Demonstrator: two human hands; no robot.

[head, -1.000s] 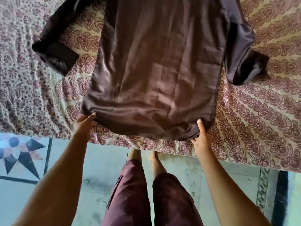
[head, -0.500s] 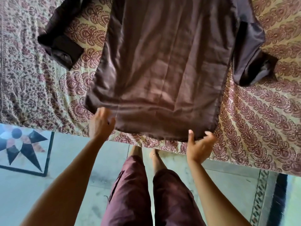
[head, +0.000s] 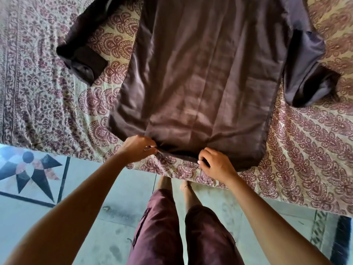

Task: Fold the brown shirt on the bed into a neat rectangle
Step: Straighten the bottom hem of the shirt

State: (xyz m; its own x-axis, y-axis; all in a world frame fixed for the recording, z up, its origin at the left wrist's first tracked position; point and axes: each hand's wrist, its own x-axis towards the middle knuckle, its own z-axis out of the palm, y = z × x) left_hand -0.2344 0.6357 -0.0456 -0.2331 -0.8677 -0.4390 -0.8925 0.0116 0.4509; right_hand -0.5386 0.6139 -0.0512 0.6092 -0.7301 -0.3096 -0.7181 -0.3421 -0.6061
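The brown shirt (head: 200, 83) is lying spread flat on the patterned bed (head: 38, 96), its hem sitting right at the near edge; both hands are on that hem; the left hand (head: 138, 148) is pinching the lower edge with curled fingers, not far in from the shirt's corner on that side; the right hand (head: 215, 165) is gripping the same edge nearer the middle, fingers curled over the fabric; between the two hands the hem is showing a dark fold; one sleeve (head: 82, 60) is lying angled out beside the left hand's side of the shirt, cuff pointing towards the near edge; the other sleeve (head: 305, 73) is lying crumpled on the opposite side; the person is standing at the bedside in maroon trousers (head: 162, 226), bare feet on the pale floor (head: 95, 188).
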